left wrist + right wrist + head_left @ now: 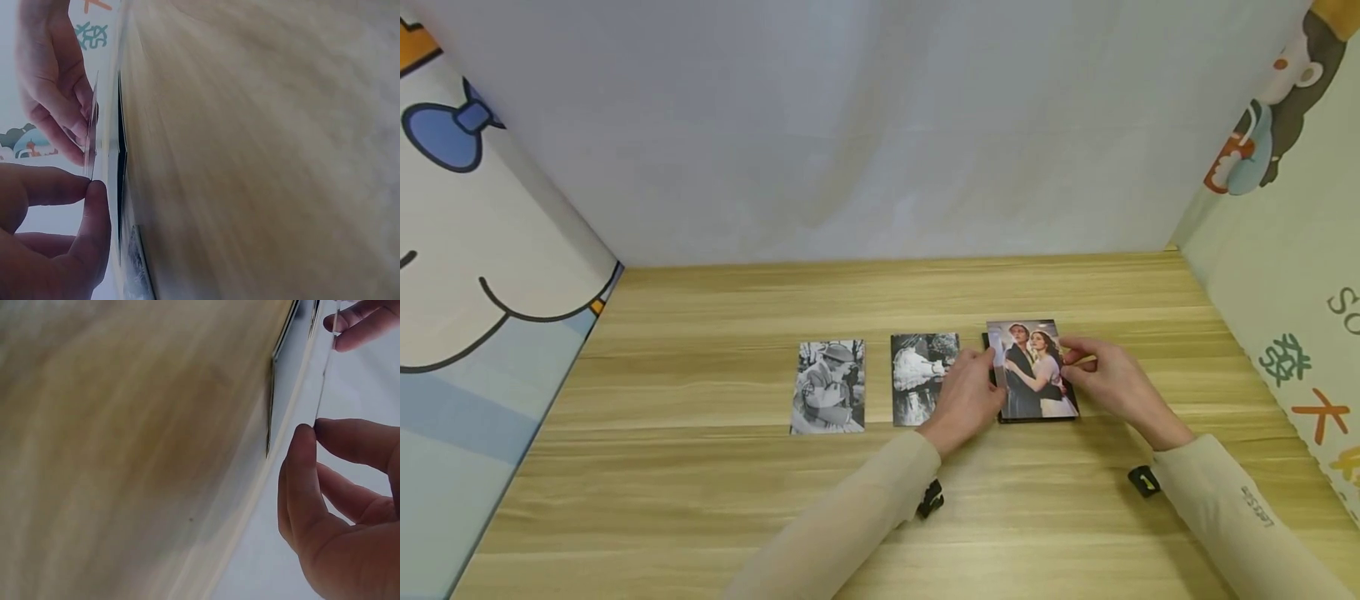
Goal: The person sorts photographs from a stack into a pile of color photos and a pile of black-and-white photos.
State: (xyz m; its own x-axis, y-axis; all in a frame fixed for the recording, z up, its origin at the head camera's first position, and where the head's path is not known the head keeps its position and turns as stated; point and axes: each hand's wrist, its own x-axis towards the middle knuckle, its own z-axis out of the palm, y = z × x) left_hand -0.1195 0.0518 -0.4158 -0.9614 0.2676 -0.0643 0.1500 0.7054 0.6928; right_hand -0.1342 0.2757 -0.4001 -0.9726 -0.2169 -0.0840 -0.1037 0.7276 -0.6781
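The colour photo (1036,371), not yet set down, is pinched at its edges by my left hand (966,396) and right hand (1108,383) above something dark (122,144), perhaps a stack; two monochrome photos (827,387) (917,379) already lie leftward on the worktop (700,500).

The right fingers (304,464) and left fingers (369,328) pinch a thin edge-on card (324,375) above the wooden tabletop (137,437).

Stripy wooden surface (662,500). Plain pale back wall (880,125). Left wall (445,217): blue bow (445,137). Right wall (1255,275): cartoon person (1262,158), green and orange writing (1285,360).
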